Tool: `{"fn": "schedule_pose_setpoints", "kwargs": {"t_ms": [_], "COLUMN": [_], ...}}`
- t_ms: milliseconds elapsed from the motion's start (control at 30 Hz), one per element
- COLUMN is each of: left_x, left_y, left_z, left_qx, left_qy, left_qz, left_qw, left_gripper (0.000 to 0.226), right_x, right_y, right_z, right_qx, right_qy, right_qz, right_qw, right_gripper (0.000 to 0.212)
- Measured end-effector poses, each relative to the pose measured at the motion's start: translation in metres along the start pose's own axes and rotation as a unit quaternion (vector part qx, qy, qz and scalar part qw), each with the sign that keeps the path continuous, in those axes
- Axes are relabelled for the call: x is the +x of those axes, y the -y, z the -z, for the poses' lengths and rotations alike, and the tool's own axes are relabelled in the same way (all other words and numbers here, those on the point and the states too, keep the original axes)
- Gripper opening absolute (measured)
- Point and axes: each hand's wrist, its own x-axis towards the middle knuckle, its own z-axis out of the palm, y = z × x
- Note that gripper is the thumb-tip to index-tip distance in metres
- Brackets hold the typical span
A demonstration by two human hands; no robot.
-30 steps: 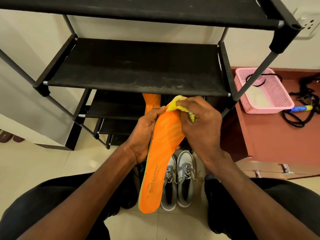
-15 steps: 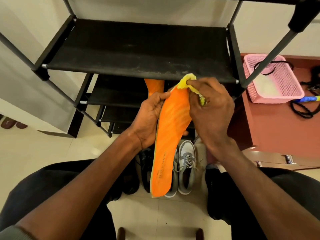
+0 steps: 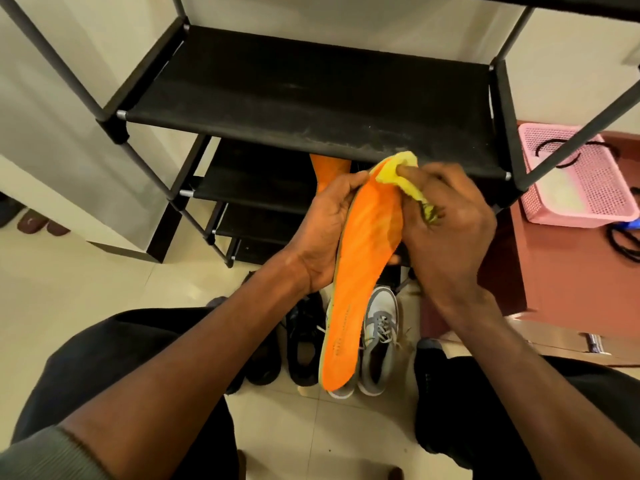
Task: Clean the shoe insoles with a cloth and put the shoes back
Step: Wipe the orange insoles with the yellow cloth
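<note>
Orange insole (image 3: 363, 271) up in the air between both hands, right in front of the black shoe rack (image 3: 311, 98). Its long axis runs from the heel, low and near the person, up and away to the toe, leaning a little to the right. Left hand (image 3: 325, 233) has its grip curled round the left edge near the middle. Right hand (image 3: 446, 230) pinches the yellow cloth (image 3: 398, 173) and presses it onto the toe end. Behind the insole, a second orange insole (image 3: 329, 168) pokes up under the rack's shelf, partly hidden by the left hand. Below, on the tiled floor (image 3: 104, 289), a pair of grey shoes (image 3: 379, 337), the left one mostly covered by the heel end, with black shoes (image 3: 304, 344) just beside them. Off to the right, a pink basket (image 3: 581, 178) sits on a reddish tabletop (image 3: 554, 265)
</note>
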Motion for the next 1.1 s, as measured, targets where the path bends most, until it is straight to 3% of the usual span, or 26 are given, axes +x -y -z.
{"fn": "schedule_pose_setpoints", "kwargs": {"t_ms": [67, 200, 367, 600, 700, 767, 867, 1100], "left_x": [-0.001, -0.003, -0.001, 0.001, 0.002, 0.003, 0.002, 0.001], "left_y": [0.002, 0.002, 0.007, 0.008, 0.007, 0.006, 0.006, 0.01], "left_z": [-0.002, 0.004, 0.004, 0.004, 0.003, 0.004, 0.002, -0.001], "left_qx": [0.022, 0.012, 0.03, 0.019, 0.018, 0.019, 0.017, 0.017], "left_qy": [0.001, -0.018, -0.003, -0.019, -0.034, -0.046, -0.042, -0.029], "left_qz": [0.009, -0.005, 0.029, 0.022, 0.016, 0.004, -0.013, 0.014], "left_qw": [1.0, 1.0, 0.999, 0.999, 0.999, 0.999, 0.999, 0.999], "left_gripper": [0.047, 0.051, 0.048, 0.043, 0.051, 0.052, 0.042, 0.044], "right_x": [0.003, -0.014, 0.003, -0.001, -0.002, -0.005, -0.011, -0.002], "right_y": [-0.001, 0.014, -0.006, 0.0, 0.003, 0.005, 0.008, 0.0], "right_z": [0.0, -0.005, 0.002, 0.003, 0.003, 0.001, -0.004, 0.001], "right_qx": [-0.002, -0.006, -0.011, 0.031, 0.037, 0.061, 0.07, 0.034], "right_qy": [-0.02, 0.059, -0.006, -0.021, -0.031, -0.01, 0.08, 0.03], "right_qz": [-0.029, 0.059, -0.07, -0.029, -0.003, 0.02, 0.033, -0.081], "right_qw": [0.999, 0.997, 0.997, 0.999, 0.999, 0.998, 0.994, 0.996], "right_gripper": [0.026, 0.031, 0.03, 0.032, 0.031, 0.03, 0.034, 0.029]}}
